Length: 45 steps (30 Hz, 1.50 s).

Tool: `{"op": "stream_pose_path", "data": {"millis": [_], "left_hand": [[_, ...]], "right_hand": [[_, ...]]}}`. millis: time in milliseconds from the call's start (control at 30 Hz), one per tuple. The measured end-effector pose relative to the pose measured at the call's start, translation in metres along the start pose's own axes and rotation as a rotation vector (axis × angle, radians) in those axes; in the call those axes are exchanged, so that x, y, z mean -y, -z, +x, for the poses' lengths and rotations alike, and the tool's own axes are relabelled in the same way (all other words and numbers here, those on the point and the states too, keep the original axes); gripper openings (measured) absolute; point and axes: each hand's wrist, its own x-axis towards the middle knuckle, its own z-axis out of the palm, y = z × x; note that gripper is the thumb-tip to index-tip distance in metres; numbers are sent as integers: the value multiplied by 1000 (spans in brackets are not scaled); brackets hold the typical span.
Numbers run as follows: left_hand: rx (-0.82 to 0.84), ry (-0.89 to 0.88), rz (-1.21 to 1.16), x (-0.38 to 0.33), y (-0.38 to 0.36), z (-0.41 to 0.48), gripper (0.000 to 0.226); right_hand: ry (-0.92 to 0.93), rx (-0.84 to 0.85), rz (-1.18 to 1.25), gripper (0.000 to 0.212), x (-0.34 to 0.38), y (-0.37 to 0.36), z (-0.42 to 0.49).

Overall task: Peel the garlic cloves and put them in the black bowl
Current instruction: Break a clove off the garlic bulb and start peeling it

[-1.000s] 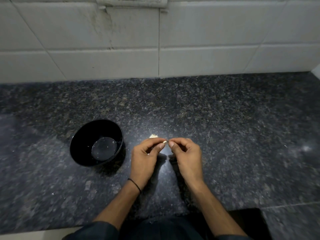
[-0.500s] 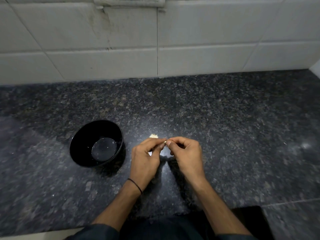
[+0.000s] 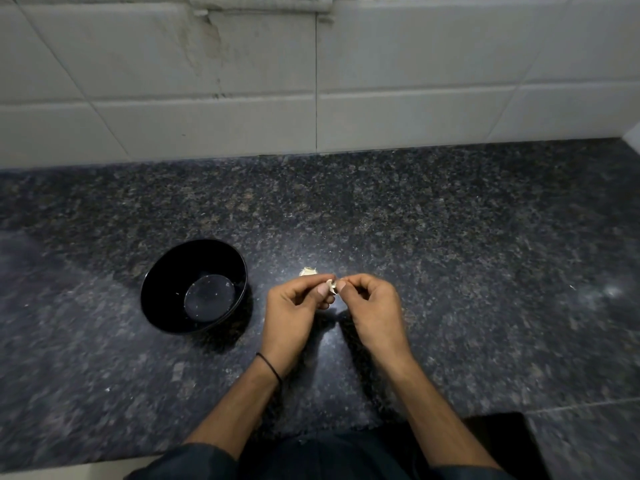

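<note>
Pinching a small pale garlic clove (image 3: 331,285) between our left hand (image 3: 294,313) and right hand (image 3: 374,306), both curled, above dark speckled stone table (image 3: 450,254), round black bowl (image 3: 166,292) at nine o'clock, pale papery scrap (image 3: 307,271) at eleven.

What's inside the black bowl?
Black bowl: only tiny pale flecks on its bare bottom, nothing else visible. The inner face of its near wall is hidden.

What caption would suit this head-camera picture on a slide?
Left hand and right hand pinch a clove over the counter, beside a bowl holding no cloves; a pale scrap lies behind.
</note>
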Motion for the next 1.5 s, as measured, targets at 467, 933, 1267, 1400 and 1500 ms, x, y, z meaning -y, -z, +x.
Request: {"op": "stream_pose_path", "data": {"millis": [467,933,1267,1400,1500], "left_hand": [[-30,170,-132,9,2,3,21],[41,98,143,16,7,10,15],[6,55,193,14,2,6,14],[-35,27,205,11,-4,6,19],[-48,43,162,10,-6,3,24]], "right_hand": [[-4,12,-7,24,-4,7,-7],[266,45,-276,6,-11,3,4],[205,-90,-238,9,-10,-6,-3],[142,-129,-186,13,-5,-11,-6],[86,-170,-170,13,-4,-13,-5]]}}
